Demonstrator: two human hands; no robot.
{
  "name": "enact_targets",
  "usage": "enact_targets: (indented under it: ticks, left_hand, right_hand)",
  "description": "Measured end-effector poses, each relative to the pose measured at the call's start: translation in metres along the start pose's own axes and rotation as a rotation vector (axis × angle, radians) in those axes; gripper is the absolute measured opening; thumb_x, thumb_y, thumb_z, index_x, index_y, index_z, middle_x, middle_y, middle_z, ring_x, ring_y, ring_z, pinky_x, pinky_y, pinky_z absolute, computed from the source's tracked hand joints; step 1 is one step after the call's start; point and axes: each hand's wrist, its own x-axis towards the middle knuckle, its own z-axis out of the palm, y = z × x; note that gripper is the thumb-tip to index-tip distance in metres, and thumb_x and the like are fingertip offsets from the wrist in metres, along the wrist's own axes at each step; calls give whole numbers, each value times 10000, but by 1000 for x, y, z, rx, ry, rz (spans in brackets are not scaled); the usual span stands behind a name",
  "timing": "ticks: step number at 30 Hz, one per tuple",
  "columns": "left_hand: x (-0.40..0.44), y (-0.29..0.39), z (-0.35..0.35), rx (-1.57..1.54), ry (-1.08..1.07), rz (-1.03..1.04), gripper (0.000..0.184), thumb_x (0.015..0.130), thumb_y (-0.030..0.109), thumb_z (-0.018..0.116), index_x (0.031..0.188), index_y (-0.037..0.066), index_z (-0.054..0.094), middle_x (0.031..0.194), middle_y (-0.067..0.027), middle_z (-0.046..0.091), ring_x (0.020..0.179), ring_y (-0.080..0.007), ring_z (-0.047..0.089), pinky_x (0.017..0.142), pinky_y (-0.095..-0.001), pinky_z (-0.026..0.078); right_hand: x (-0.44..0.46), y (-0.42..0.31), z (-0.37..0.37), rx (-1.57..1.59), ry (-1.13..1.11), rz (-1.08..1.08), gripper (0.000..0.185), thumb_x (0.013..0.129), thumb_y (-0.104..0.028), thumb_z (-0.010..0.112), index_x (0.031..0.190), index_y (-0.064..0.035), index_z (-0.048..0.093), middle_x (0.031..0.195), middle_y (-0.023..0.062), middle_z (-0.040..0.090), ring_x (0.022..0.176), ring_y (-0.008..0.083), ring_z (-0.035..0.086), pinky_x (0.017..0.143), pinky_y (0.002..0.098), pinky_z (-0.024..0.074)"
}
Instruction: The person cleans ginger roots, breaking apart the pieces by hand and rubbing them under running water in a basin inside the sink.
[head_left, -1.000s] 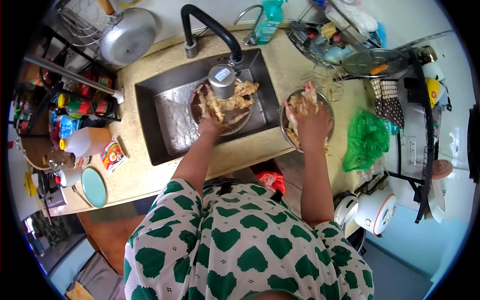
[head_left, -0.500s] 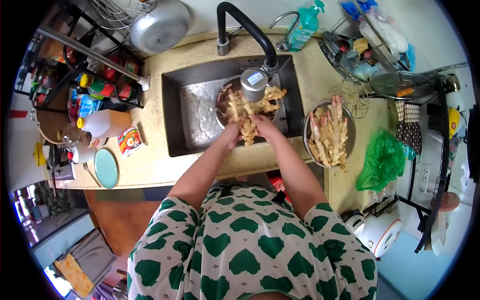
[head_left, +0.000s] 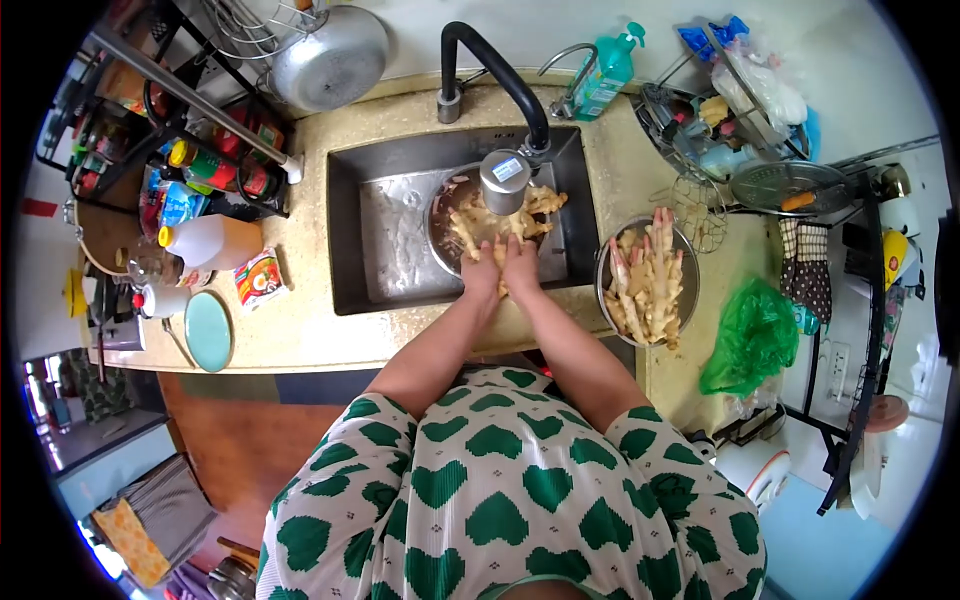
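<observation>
My left hand (head_left: 481, 272) and my right hand (head_left: 519, 266) are side by side at the near rim of a metal bowl (head_left: 438, 238) in the sink. Both are closed around a piece of ginger root (head_left: 502, 252), largely hidden between them. More ginger (head_left: 541, 203) lies in the bowl's water, under the head of the black faucet (head_left: 505, 170). To the right of the sink, a second metal bowl (head_left: 692, 300) on the counter holds several ginger roots (head_left: 650, 283) with pink-tipped stems.
The dark sink (head_left: 345, 230) surrounds the bowl. On the left counter are a plastic jug (head_left: 215, 243), a noodle packet (head_left: 260, 277) and a teal plate (head_left: 209, 332). A green plastic bag (head_left: 755, 340) and dish rack (head_left: 690, 125) are on the right; a soap bottle (head_left: 608, 75) stands behind.
My hands have come closer together and lower, towards the near rim of the bowl in the sink, still around ginger. The whole view has shifted slightly.
</observation>
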Motion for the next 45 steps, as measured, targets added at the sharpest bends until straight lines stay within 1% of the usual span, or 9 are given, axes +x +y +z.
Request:
enact_targets:
  ticks: [6, 10, 16, 18, 20, 25, 28, 40, 45]
  left_hand:
    - [26, -28, -4, -316, 62, -250, 477, 971, 292, 505, 1298, -38, 398, 1132, -171, 596, 975, -292, 621, 782, -366, 520]
    - [53, -1, -12, 493, 139, 242, 660, 895, 349, 607, 1330, -83, 360, 1194, -317, 527, 1105, -387, 547, 937, -411, 424]
    - [41, 26, -17, 1375, 366, 1124, 686, 883, 313, 634, 1419, 49, 296, 1099, -240, 564, 931, -295, 592, 821, -434, 479]
    - [9, 35, 2, 522, -320, 261, 607, 914, 243, 603, 1407, 60, 300, 993, -171, 599, 759, -220, 607, 627, -339, 508]
    - [-7, 30, 15, 392, -341, 26, 635, 948, 220, 556, 1464, 57, 225, 1068, -114, 582, 890, -170, 552, 720, -312, 479]
    - [20, 22, 32, 244, -172, -2, 437, 1001, 298, 426, 1329, 22, 341, 912, -99, 583, 673, -176, 544, 520, -314, 464]
    - [29, 18, 48, -17, -103, -123, 364, 971, 299, 474, 1096, -43, 454, 757, -115, 542, 562, -208, 547, 479, -331, 461]
    - [28, 44, 37, -125, -580, -256, 231, 965, 320, 461, 1088, 128, 496, 1027, -55, 573, 979, -247, 585, 842, -370, 482]
    - [48, 10, 18, 22, -429, 4, 145, 981, 257, 470, 1043, 128, 495, 851, -34, 588, 776, -156, 585, 650, -326, 502]
  right_hand:
    - [29, 27, 9, 480, 29, 358, 321, 983, -343, 470, 919, -35, 530, 739, 64, 547, 654, 192, 533, 574, 328, 425]
    - [12, -4, -24, 647, -255, 622, 275, 992, -347, 460, 843, -117, 483, 618, -3, 454, 535, 123, 452, 464, 263, 345]
    - [0, -4, -42, 463, -560, 502, 200, 1001, -322, 437, 1003, -140, 520, 803, -15, 537, 689, 109, 518, 596, 259, 420]
    - [-3, 2, -38, 475, -607, 440, 223, 1005, -326, 419, 1063, -129, 505, 818, 1, 550, 681, 105, 529, 575, 258, 429]
    - [7, 34, -24, 369, -654, 277, 270, 1004, -290, 404, 1156, -77, 469, 945, 87, 593, 759, 182, 585, 632, 319, 472]
    - [-10, 19, -31, 110, -522, 35, 317, 998, -269, 393, 1190, -19, 427, 1061, 200, 595, 929, 310, 594, 821, 397, 458]
    - [-17, 6, -46, 421, -540, 200, 176, 1013, -247, 378, 1005, -82, 439, 670, -23, 412, 553, 87, 372, 505, 244, 332]
    - [-9, -9, -97, 1331, -957, 888, 279, 986, -380, 456, 899, -115, 474, 604, -39, 381, 514, 94, 346, 477, 231, 292]
    - [-12, -23, -80, 329, -561, 497, 399, 923, -469, 537, 1053, -93, 503, 755, 80, 560, 585, 190, 519, 540, 310, 434]
